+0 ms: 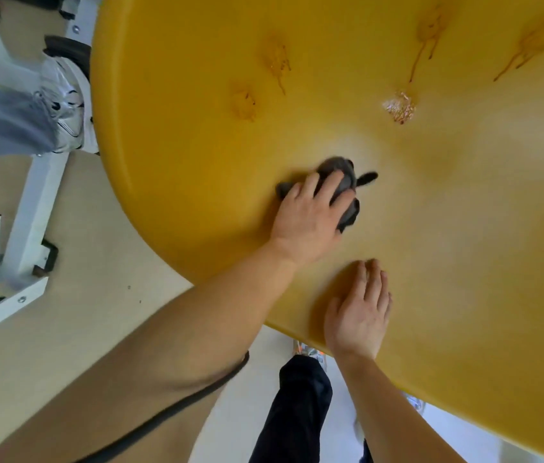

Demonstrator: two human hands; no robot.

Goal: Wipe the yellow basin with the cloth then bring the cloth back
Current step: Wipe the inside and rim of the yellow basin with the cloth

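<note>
My left hand grips the bunched dark grey cloth, right hand flat at 6 o'clock, bracing the round yellow plastic basin.

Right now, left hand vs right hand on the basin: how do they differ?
1. The left hand grips the grey cloth; the right hand holds nothing.
2. The left hand's fingers curl over the cloth; the right hand's fingers lie straight and flat.
3. The left hand is farther into the yellow basin; the right hand is by its near rim.

Both are on the basin's surface, short of the brown stains.
</note>
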